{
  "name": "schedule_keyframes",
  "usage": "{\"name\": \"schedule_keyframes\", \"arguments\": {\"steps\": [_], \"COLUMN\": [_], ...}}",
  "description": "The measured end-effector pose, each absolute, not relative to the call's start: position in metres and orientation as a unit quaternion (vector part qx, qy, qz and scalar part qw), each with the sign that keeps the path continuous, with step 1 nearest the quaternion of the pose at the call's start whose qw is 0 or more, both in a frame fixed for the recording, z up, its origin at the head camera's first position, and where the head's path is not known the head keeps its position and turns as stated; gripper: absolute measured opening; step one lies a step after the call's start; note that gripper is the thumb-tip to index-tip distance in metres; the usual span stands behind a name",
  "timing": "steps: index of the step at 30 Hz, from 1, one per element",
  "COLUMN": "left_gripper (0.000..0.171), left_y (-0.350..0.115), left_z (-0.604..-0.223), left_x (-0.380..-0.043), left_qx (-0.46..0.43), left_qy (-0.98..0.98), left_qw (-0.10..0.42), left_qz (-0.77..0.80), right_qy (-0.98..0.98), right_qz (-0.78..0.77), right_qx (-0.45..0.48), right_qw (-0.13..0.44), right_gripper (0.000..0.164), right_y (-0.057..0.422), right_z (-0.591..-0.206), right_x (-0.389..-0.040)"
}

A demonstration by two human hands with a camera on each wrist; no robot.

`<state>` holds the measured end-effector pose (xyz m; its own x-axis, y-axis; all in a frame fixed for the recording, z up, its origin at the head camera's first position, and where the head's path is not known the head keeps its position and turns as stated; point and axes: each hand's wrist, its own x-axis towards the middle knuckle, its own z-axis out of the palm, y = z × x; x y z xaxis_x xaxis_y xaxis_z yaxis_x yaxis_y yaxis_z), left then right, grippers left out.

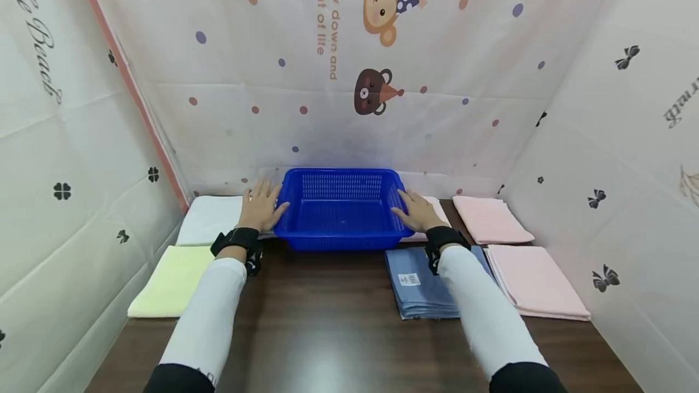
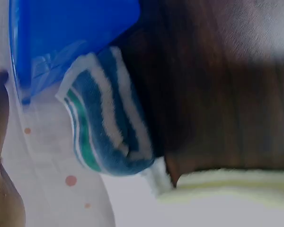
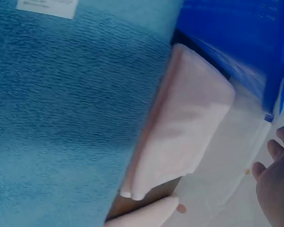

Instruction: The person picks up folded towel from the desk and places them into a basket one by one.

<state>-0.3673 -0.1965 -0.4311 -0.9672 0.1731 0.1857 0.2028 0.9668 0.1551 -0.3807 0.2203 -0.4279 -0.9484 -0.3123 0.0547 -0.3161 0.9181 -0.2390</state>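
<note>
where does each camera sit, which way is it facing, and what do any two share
Head: on the person's head, facing forward and down at the basket and table; left hand, right hand and both sleeves show.
Left wrist: on that wrist, facing down beside the basket at a striped towel; part of the left hand shows at the left edge.
Right wrist: on that wrist, facing a blue towel and pink towel; part of the right hand shows at the right edge.
Shared: head and right wrist both show the basket and blue towel.
</note>
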Motion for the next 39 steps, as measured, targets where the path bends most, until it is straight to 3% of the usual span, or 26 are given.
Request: {"name": "schedule_keyframes", "arguments": {"steps": [9,16,20,25,29,33,39], "left_gripper": [0.053,0.053,0.052,0.052,0.053,0.05,0.048], "left_y": [-0.181,-0.191,-0.196,-0.198,-0.195,-0.19,-0.186], "left_z": [-0.442,-0.455,-0.461,-0.464,-0.465,-0.466,-0.465], "left_x": [-0.37,-0.356,-0.352,-0.35,-0.352,-0.356,-0.358], "left_qx": [-0.055,-0.068,-0.079,-0.074,-0.07,-0.078,-0.08], "left_qy": [-0.977,-0.97,-0.961,-0.943,-0.943,-0.953,-0.953], "left_qw": [0.086,0.1,0.116,0.108,0.104,0.132,0.153], "left_qz": [-0.185,-0.209,-0.24,-0.305,-0.309,-0.26,-0.248], "right_qy": [-0.963,-0.944,-0.934,-0.93,-0.951,-0.964,-0.961], "right_qz": [0.2,0.206,0.203,0.189,0.156,0.142,0.138], "right_qx": [0.179,0.236,0.29,0.307,0.255,0.209,0.217], "right_qw": [0.028,0.102,0.044,-0.07,-0.075,-0.081,-0.104], "right_gripper": [0.055,0.05,0.039,0.049,0.057,0.056,0.057], "right_y": [0.234,0.266,0.307,0.335,0.334,0.325,0.314], "right_z": [-0.427,-0.436,-0.441,-0.453,-0.462,-0.464,-0.464], "right_x": [-0.37,-0.326,-0.293,-0.27,-0.264,-0.264,-0.268]}}
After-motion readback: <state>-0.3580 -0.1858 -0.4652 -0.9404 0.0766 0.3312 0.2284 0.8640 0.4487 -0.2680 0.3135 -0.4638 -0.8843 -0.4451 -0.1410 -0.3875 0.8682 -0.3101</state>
